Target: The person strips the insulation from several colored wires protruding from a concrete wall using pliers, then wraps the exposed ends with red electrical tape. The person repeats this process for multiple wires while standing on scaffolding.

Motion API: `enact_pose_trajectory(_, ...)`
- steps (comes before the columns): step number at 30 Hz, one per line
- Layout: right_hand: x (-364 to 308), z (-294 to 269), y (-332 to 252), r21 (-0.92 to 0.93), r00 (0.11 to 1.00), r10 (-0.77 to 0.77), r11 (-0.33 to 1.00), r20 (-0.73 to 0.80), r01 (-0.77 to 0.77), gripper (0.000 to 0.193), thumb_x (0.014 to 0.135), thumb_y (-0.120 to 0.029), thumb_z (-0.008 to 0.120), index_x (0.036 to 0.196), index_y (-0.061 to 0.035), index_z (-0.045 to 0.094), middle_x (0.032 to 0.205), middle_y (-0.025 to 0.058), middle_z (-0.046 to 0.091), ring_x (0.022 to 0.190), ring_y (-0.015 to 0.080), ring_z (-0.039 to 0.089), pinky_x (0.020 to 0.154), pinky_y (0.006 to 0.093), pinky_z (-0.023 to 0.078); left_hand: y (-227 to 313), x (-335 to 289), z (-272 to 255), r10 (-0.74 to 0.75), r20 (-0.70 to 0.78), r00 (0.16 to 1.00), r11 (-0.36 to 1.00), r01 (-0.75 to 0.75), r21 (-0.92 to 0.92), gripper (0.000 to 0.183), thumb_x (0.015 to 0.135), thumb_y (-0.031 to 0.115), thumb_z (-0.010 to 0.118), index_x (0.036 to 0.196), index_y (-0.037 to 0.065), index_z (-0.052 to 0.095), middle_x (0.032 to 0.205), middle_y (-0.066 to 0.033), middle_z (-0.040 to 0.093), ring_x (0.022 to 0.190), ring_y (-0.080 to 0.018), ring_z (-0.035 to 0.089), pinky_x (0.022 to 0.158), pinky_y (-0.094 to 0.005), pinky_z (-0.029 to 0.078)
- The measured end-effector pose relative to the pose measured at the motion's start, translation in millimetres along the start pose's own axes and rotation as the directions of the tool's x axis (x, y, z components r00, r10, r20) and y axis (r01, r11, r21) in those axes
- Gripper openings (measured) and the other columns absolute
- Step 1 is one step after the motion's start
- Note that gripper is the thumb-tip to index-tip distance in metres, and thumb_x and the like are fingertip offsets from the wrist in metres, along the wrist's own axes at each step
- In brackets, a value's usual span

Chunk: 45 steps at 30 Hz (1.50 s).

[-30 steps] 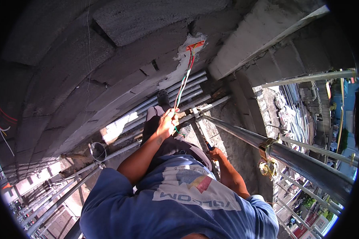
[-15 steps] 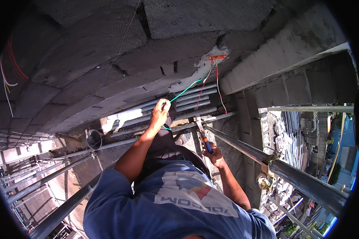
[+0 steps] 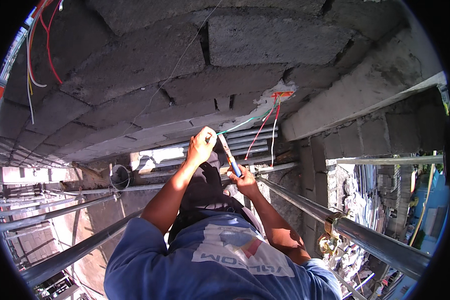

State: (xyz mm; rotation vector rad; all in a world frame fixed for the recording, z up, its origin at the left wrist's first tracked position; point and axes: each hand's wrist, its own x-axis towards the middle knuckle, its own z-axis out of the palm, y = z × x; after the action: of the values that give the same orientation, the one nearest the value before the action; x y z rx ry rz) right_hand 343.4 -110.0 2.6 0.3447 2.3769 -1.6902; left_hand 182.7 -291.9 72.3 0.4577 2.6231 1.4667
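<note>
Pinched in the fingers of my left hand (image 3: 202, 146) is a green wire (image 3: 246, 122). It runs up to the right into an orange electrical box (image 3: 283, 94) set in the block wall. My right hand (image 3: 245, 182) is closed round the blue and orange handles of pliers (image 3: 230, 157). The pliers point up and left, their jaws beside my left fingertips at the green wire. Whether the jaws touch the wire, I cannot make out. Red wires (image 3: 261, 131) and a white-ended wire hang from the same box.
A grey block wall (image 3: 280, 40) rises ahead, with loose red and white wires (image 3: 49, 45) at the far left. Metal pipes (image 3: 245, 142) lie along its foot. Scaffold tubes flank me; the right one (image 3: 355, 230) carries a brass-coloured clamp (image 3: 330, 232). A bucket (image 3: 119, 176) stands at left.
My right hand has brought the pliers up and left, close to my left hand. My left hand still pinches the green wire. The whole view has shifted, with the wall lower in it.
</note>
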Motion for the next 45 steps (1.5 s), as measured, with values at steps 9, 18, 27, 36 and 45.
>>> enact_pose_trajectory(9,7.5,-9.5,-12.2,0.044,0.989,0.065,0.996,0.129,-0.072,0.033,0.093,-0.036,0.073,0.112,-0.0101,0.069,0.098,0.0135,0.071,0.089,0.0269,0.071,0.080,0.0388,0.053,-11.4,-9.1,2.5,0.035,0.029,0.999,0.999,-0.035,-0.009,0.012,0.091,0.014,0.066,0.095,0.003,0.062,0.095,-0.0093,0.067,0.079,-0.0332,0.070,0.070,-0.0430,0.053)
enact_pose_trajectory(18,17.4,-3.8,-11.5,0.034,0.993,-0.015,0.999,0.116,0.011,0.039,0.094,-0.039,0.072,0.113,-0.0049,0.066,0.093,0.0084,0.072,0.086,0.0198,0.067,0.078,0.0356,0.052,-16.9,-14.4,5.8,0.001,0.066,0.998,0.999,0.001,-0.036,0.016,0.092,0.018,0.065,0.090,0.001,0.065,0.106,-0.0080,0.060,0.082,-0.0327,0.069,0.072,-0.0430,0.053)
enact_pose_trajectory(27,12.3,5.6,8.7,0.077,0.994,-0.001,0.997,0.106,-0.008,0.027,0.095,-0.029,0.074,0.109,-0.0069,0.066,0.071,-0.0032,0.057,0.059,0.0060,0.048,0.053,0.0271,0.039,-31.2,-23.3,14.7,0.023,0.020,1.000,0.999,-0.022,-0.033,0.022,0.094,0.019,0.060,0.111,0.010,0.049,0.085,-0.0123,0.072,0.080,-0.0365,0.072,0.066,-0.0462,0.054)
enact_pose_trajectory(36,53.8,4.0,118.8,0.458,0.856,0.233,0.763,0.463,-0.455,0.033,0.094,-0.014,0.074,0.124,-0.0115,0.060,0.094,0.0030,0.066,0.086,0.0143,0.067,0.079,0.0309,0.055,-32.1,-36.4,18.3,-0.016,0.104,0.994,1.000,0.018,-0.020,0.026,0.095,0.022,0.057,0.112,0.007,0.046,0.084,-0.0171,0.071,0.074,-0.0401,0.069,0.064,-0.0478,0.052)
enact_pose_trajectory(45,48.1,13.9,240.2,-0.141,0.717,-0.554,0.742,0.423,0.656,0.044,0.105,-0.045,0.045,0.115,-0.0089,0.068,0.074,0.0058,0.063,0.063,0.0210,0.061,0.056,0.0370,0.046,-48.7,-44.9,45.7,-0.195,0.209,0.958,0.980,0.182,0.078,0.024,0.094,0.019,0.055,0.106,0.001,0.045,0.077,-0.0244,0.064,0.073,-0.0456,0.065,0.064,-0.0563,0.047)
